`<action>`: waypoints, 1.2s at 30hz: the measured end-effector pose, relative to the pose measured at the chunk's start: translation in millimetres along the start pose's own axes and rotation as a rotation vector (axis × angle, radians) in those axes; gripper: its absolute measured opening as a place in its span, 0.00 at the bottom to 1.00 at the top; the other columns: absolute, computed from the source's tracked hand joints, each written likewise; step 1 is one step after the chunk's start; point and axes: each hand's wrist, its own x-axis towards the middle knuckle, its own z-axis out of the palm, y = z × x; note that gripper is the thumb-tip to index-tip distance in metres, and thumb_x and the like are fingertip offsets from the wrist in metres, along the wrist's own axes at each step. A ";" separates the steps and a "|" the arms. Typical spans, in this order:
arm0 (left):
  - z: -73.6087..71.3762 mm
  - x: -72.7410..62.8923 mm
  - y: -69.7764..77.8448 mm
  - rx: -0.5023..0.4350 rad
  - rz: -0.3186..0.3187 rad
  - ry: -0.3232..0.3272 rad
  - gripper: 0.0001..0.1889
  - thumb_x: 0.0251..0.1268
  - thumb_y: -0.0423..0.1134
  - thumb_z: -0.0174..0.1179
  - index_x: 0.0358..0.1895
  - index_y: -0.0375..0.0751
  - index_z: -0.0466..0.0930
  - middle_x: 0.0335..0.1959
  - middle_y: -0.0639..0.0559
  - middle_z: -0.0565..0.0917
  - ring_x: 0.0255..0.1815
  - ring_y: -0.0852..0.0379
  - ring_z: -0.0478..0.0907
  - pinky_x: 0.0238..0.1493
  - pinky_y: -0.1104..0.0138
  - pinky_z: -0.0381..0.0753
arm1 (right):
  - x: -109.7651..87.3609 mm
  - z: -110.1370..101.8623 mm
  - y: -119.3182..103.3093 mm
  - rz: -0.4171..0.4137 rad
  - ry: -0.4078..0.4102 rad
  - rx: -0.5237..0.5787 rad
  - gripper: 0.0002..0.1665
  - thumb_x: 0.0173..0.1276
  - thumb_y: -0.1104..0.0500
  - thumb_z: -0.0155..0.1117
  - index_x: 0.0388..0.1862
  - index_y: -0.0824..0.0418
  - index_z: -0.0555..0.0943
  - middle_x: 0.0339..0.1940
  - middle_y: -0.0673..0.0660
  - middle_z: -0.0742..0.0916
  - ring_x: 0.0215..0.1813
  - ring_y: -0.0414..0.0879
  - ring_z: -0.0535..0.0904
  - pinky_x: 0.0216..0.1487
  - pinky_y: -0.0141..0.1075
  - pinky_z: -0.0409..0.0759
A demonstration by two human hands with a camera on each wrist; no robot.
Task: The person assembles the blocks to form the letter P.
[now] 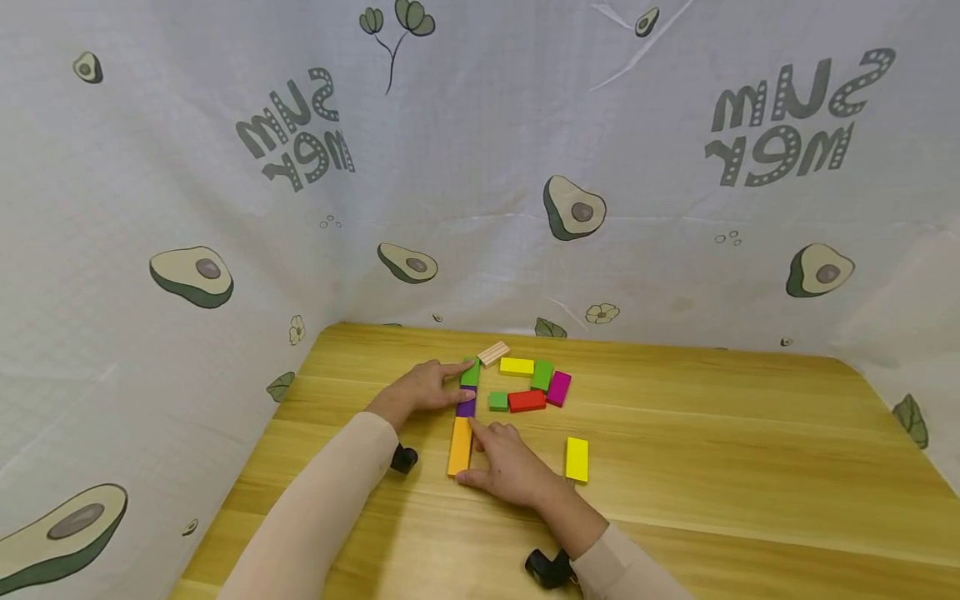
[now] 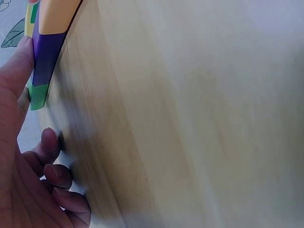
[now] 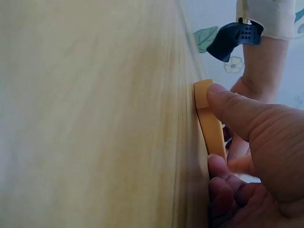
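Observation:
A row of blocks runs away from me: an orange block (image 1: 461, 448) nearest, a purple block (image 1: 466, 409) beyond it and a green block (image 1: 470, 374) at the far end. My left hand (image 1: 423, 387) reaches over from the left, its straight index finger touching the green block and its thumb on the purple one. Its other fingers are bent by the table in the left wrist view. My right hand (image 1: 513, 467) pinches the orange block lengthwise, thumb at the near end and index finger by the purple joint.
Right of the row lie a small green block (image 1: 498, 402), a red block (image 1: 527, 401), a magenta block (image 1: 558, 388), another green block (image 1: 542, 375) and a yellow block (image 1: 517, 367). A striped wooden piece (image 1: 493, 354) lies farther back. Another yellow block (image 1: 577, 459) sits beside my right wrist.

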 end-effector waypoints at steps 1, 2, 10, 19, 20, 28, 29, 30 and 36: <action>-0.3 -0.1 -0.5 -0.001 0.002 0.000 0.36 0.68 0.69 0.58 0.78 0.77 0.59 0.67 0.37 0.74 0.68 0.39 0.73 0.71 0.44 0.73 | 0.5 0.1 -0.1 0.002 0.005 0.010 0.55 0.65 0.39 0.73 0.79 0.66 0.62 0.42 0.49 0.78 0.47 0.45 0.69 0.46 0.37 0.74; -0.4 -0.2 -1.1 0.001 0.004 0.000 0.36 0.68 0.69 0.58 0.78 0.77 0.59 0.67 0.38 0.74 0.68 0.40 0.73 0.71 0.44 0.73 | 1.0 0.5 -0.1 0.004 0.008 0.018 0.56 0.64 0.39 0.74 0.80 0.67 0.61 0.40 0.48 0.78 0.47 0.45 0.69 0.46 0.36 0.74; -5.0 -4.1 -7.8 0.009 0.021 -0.044 0.50 0.52 0.73 0.69 0.79 0.77 0.55 0.71 0.37 0.71 0.72 0.39 0.70 0.73 0.43 0.71 | 3.1 3.4 -1.7 0.015 0.016 0.055 0.59 0.63 0.39 0.75 0.80 0.69 0.59 0.40 0.47 0.79 0.47 0.45 0.69 0.44 0.35 0.74; -9.2 -10.3 -5.3 0.020 0.001 -0.076 0.61 0.36 0.72 0.77 0.80 0.78 0.52 0.74 0.37 0.69 0.74 0.38 0.69 0.73 0.41 0.71 | 5.9 -0.8 -3.4 0.024 -0.011 0.086 0.54 0.63 0.38 0.74 0.75 0.70 0.65 0.41 0.48 0.81 0.47 0.46 0.73 0.45 0.38 0.78; -9.0 -10.0 -5.2 0.016 0.001 -0.075 0.61 0.36 0.72 0.77 0.80 0.78 0.53 0.75 0.37 0.68 0.74 0.38 0.69 0.73 0.41 0.71 | 6.8 -4.2 -3.1 0.030 -0.024 0.104 0.53 0.64 0.38 0.73 0.75 0.69 0.66 0.40 0.48 0.82 0.45 0.45 0.74 0.43 0.37 0.79; -7.5 -4.6 -2.6 0.001 0.010 -0.088 0.61 0.35 0.72 0.78 0.79 0.80 0.54 0.79 0.34 0.63 0.77 0.35 0.65 0.74 0.41 0.69 | 53.1 -46.7 12.3 0.244 0.250 0.039 0.34 0.71 0.46 0.69 0.69 0.62 0.76 0.44 0.59 0.87 0.41 0.50 0.81 0.43 0.43 0.84; -7.5 -4.1 -2.1 -0.008 0.007 -0.091 0.60 0.35 0.71 0.78 0.79 0.80 0.54 0.80 0.35 0.62 0.78 0.35 0.64 0.75 0.42 0.68 | 61.4 -50.3 17.1 0.269 0.292 -0.019 0.35 0.70 0.45 0.69 0.68 0.63 0.76 0.48 0.62 0.87 0.46 0.53 0.81 0.47 0.46 0.83; -7.4 -3.7 -1.3 -0.015 0.007 -0.093 0.60 0.35 0.71 0.79 0.78 0.80 0.54 0.80 0.36 0.62 0.79 0.36 0.63 0.76 0.42 0.67 | 68.9 -53.4 21.9 0.300 0.317 -0.075 0.36 0.70 0.43 0.68 0.67 0.64 0.76 0.51 0.64 0.85 0.51 0.56 0.80 0.52 0.48 0.82; -10.6 -1.4 -2.0 -0.075 0.013 -0.110 0.60 0.36 0.68 0.80 0.78 0.80 0.55 0.81 0.45 0.63 0.81 0.41 0.61 0.78 0.45 0.65 | 103.0 -62.1 42.9 0.440 0.261 -0.223 0.42 0.66 0.32 0.65 0.60 0.68 0.77 0.56 0.69 0.80 0.61 0.64 0.70 0.60 0.53 0.74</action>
